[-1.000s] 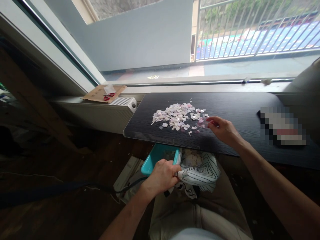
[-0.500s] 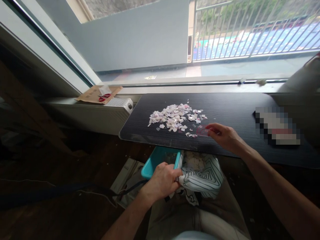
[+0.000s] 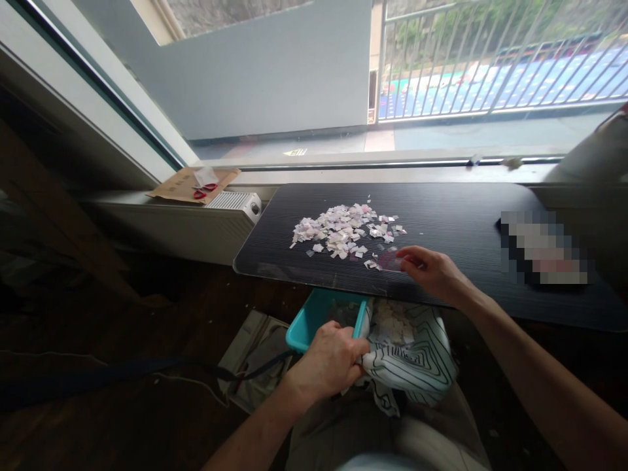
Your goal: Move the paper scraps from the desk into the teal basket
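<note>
A pile of small white and pink paper scraps (image 3: 343,230) lies on the black table (image 3: 456,209). My right hand (image 3: 432,271) rests on the table near its front edge, fingers pinched on a small translucent pinkish card (image 3: 390,261) that touches a few loose scraps (image 3: 371,263). Below the table edge, my left hand (image 3: 330,363) is closed on the rim of a black-and-white striped cloth bag (image 3: 417,360) with scraps inside. The bag sits on my lap beside a teal bin (image 3: 314,314).
A radiator (image 3: 230,203) stands left of the table, with cardboard and red scissors (image 3: 202,190) on the sill. A blurred dark object (image 3: 542,248) lies on the table's right. A window and railing are behind. A cable (image 3: 147,376) runs over the dark floor.
My right hand drew back toward the table's front edge, dragging the card and a few scraps. My left hand, the bag and the teal bin shifted slightly right.
</note>
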Tool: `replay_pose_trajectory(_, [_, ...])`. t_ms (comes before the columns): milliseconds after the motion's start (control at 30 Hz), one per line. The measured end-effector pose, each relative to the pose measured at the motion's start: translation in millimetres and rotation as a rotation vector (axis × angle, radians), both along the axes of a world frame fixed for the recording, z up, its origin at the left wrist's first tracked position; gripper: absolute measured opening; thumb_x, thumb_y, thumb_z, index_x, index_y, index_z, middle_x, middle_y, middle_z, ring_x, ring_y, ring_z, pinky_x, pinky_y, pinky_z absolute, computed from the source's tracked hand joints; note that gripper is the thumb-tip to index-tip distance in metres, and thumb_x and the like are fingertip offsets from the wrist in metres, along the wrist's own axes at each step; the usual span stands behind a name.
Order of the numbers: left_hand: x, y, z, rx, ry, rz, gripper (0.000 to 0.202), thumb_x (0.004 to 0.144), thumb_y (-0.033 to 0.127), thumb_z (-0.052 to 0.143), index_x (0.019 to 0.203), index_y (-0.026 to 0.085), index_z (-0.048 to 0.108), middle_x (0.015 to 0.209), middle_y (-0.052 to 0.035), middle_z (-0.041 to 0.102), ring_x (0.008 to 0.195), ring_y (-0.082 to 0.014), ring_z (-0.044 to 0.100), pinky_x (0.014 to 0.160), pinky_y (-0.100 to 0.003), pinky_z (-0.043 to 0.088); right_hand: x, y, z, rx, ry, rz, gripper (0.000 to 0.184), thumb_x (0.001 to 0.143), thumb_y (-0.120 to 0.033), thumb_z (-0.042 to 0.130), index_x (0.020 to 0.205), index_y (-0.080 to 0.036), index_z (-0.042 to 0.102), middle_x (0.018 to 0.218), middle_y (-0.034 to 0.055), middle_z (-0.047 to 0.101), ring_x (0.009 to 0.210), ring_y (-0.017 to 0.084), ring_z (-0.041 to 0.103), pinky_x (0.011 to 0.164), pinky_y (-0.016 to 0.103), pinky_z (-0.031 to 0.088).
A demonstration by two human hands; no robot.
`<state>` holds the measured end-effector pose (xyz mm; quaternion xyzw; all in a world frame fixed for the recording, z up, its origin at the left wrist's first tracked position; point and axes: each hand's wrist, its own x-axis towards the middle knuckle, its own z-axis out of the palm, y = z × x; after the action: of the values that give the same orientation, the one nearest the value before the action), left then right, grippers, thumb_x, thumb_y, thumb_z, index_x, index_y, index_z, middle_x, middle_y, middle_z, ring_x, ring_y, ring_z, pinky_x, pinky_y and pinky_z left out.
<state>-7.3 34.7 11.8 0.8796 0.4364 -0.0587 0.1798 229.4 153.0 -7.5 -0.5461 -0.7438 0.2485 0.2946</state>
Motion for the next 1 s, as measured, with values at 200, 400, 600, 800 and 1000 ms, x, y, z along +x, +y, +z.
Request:
replay_pose_trajectory(200, [8, 1, 2.9, -0.018, -0.03, -0.044, 0.008, 0.079, 0.028, 0.06, 0.077, 0.021, 0.06, 0.072, -0.0009, 0.061, 0.072, -0.0189, 0.059, 0.073, -0.03, 0.04, -8, -2, 3.0, 0.01, -0.033, 0.004, 0.027, 0.08, -0.034, 0.052, 0.1, -0.023, 0.066, 0.071, 0.0005, 0.068, 0.058, 0.013, 0.058, 0.054, 0.023, 0.044])
replay_pose_trajectory(400, [10, 1, 2.2, -0.031, -0.015, -0.058, 0.008, 0.077, 0.028, 0.062, 0.08, 0.021, 0.061, 0.073, -0.0014, 0.061, 0.074, -0.0195, 0.06, 0.074, -0.03, 0.04, -9, -2, 4.9, 0.023, -0.026, 0.017, 0.026, 0.08, -0.033, 0.052, 0.099, -0.023, 0.067, 0.071, 0.001, 0.068, 0.058, 0.013, 0.058, 0.055, 0.023, 0.044])
replay_pose_trajectory(600, [11, 1, 0.6, -0.004, -0.02, -0.057, 0.008, 0.077, 0.029, 0.062, 0.079, 0.021, 0.061, 0.073, -0.0017, 0.061, 0.072, -0.0194, 0.059, 0.074, -0.03, 0.041, -18, 0, 8.9, 0.038, -0.059, 0.04, 0.027, 0.081, -0.032, 0.05, 0.101, -0.022, 0.066, 0.071, 0.0019, 0.068, 0.058, 0.014, 0.058, 0.055, 0.023, 0.043])
replay_pose_trajectory(800, [13, 0, 1.2, 0.004, -0.016, -0.074, 0.009, 0.077, 0.029, 0.061, 0.08, 0.021, 0.062, 0.073, -0.0022, 0.061, 0.072, -0.0193, 0.059, 0.074, -0.031, 0.041, -20, -1, 9.4, 0.033, -0.037, 0.021, 0.026, 0.081, -0.033, 0.051, 0.1, -0.022, 0.066, 0.072, 0.0015, 0.067, 0.058, 0.013, 0.058, 0.055, 0.023, 0.043])
replay_pose_trajectory(1000, [14, 1, 0.7, 0.008, -0.026, -0.08, 0.011, 0.077, 0.031, 0.061, 0.081, 0.021, 0.063, 0.073, -0.0026, 0.061, 0.071, -0.0194, 0.059, 0.075, -0.031, 0.041, -21, -4, 12.2, -0.006, -0.074, 0.095, 0.024, 0.081, -0.033, 0.051, 0.097, -0.023, 0.066, 0.069, -0.0001, 0.066, 0.056, 0.012, 0.056, 0.053, 0.022, 0.042])
